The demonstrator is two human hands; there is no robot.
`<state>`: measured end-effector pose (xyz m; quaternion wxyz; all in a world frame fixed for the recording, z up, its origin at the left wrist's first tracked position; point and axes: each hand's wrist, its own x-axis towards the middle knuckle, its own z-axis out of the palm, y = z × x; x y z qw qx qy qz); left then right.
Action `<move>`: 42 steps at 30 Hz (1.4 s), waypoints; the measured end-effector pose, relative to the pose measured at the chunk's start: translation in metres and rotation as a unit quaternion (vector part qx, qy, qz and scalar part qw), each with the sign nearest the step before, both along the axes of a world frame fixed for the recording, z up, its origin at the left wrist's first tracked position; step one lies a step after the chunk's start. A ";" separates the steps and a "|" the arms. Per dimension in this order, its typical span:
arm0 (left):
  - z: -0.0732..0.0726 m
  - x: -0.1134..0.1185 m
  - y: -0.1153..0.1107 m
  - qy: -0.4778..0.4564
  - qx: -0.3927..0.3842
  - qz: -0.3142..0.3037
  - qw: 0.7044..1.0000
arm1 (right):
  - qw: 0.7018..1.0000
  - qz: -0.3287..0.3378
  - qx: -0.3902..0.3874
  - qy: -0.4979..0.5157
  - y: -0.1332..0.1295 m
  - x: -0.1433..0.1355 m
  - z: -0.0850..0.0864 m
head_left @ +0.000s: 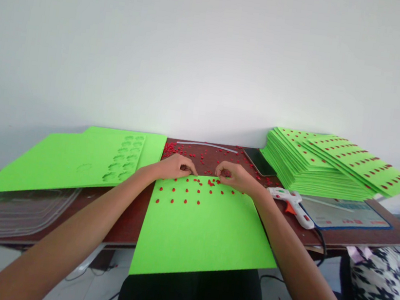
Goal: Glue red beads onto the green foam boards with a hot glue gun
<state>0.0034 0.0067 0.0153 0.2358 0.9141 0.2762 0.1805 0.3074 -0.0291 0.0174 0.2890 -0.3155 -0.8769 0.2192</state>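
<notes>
In front of me a bright green foam sheet (pixel 207 234) rests partly on the table and partly over my lap. Small red pieces (pixel 185 201) sit on its far half in spaced rows, with a looser cluster near the far edge. My left hand (pixel 177 167) is at the sheet's far edge, fingers curled and tips pinched together. Close to the cluster, my right hand (pixel 231 175) also has thumb and fingers pinched at that edge. Whatever either pinch holds is too small to make out.
Loose red pieces (pixel 172 150) lie scattered behind the sheet. On the right are a glue gun (pixel 294 205), a phone (pixel 260 162) and a stack of green sheets (pixel 314 177) with red dots. Large green sheets (pixel 62 161) lie left, above clear plastic (pixel 18 210). A wall (pixel 211 63) stands behind.
</notes>
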 end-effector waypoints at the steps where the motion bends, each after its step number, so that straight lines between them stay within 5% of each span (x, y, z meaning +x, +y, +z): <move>1: 0.000 0.000 0.000 0.000 0.000 0.000 1.000 | 1.000 -0.002 -0.003 -0.001 -0.001 0.000 0.001; 19: 0.001 0.000 -0.001 0.000 0.002 -0.001 1.000 | 0.998 -0.028 -0.045 0.015 -0.002 0.002 0.006; 24: 0.003 0.001 -0.003 0.000 -0.004 0.002 1.000 | 0.998 -0.059 -0.004 0.019 -0.002 0.001 0.007; 32: 0.001 0.001 -0.002 -0.002 -0.005 0.002 1.000 | 0.998 0.024 0.040 -0.053 0.002 0.001 0.006; 42: 0.003 0.001 -0.003 0.006 -0.002 0.007 1.000 | 0.999 0.003 0.043 -0.032 -0.003 -0.006 0.005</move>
